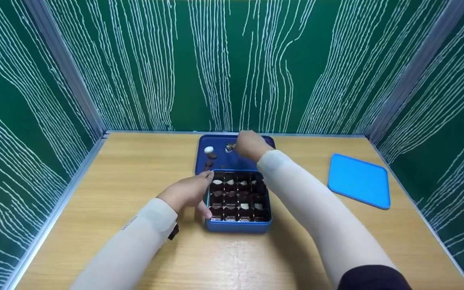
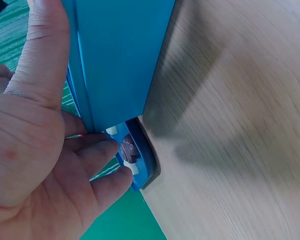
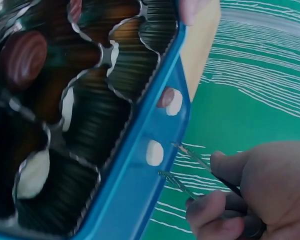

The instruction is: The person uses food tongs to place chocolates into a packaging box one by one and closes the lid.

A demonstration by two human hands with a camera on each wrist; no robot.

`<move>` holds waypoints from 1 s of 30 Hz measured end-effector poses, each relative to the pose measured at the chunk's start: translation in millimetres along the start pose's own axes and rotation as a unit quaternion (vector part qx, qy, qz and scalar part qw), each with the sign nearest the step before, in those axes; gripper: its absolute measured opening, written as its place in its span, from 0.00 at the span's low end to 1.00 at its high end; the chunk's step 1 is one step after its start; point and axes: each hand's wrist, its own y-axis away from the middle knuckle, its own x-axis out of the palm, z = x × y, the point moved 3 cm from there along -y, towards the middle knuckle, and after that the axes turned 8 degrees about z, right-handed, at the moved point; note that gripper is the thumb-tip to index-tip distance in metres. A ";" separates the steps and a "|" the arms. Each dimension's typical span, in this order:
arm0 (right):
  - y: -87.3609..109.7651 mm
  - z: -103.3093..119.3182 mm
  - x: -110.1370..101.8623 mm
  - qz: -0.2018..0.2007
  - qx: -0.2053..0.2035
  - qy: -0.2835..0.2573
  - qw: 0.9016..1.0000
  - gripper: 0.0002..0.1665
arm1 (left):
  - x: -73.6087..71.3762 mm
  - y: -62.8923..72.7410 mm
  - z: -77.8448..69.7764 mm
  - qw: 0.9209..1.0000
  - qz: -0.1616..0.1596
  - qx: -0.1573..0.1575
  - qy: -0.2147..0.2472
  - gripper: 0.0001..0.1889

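In the head view my left hand (image 1: pixel 189 192) holds the left side of a blue box (image 1: pixel 238 227), fingers toward its far corner and thumb toward the near one. Inside is a dark brown compartment tray (image 1: pixel 230 206), with white and brown chocolates in several compartments. My right hand (image 1: pixel 251 145) is above the dark blue lid (image 1: pixel 200 155) behind the box. It grips small metal tongs (image 3: pixel 192 157), whose tips are spread near a white piece (image 3: pixel 154 153) on the lid. A brown-and-white chocolate (image 3: pixel 174 102) lies close by.
On the lid's left part stand a white-topped piece (image 1: pixel 208 150) and several brown pieces (image 1: pixel 209 163). A bright blue flat lid (image 1: pixel 359 180) lies at the right of the wooden table (image 1: pixel 147 161). Green white-lined panels (image 1: pixel 135 64) rise at the back and both sides.
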 end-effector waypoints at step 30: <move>27.4 -34.6 -33.9 0.020 -0.025 0.262 0.965 0.18 | 0.2 4.0 -3.8 1.000 0.005 -0.005 -0.002 0.80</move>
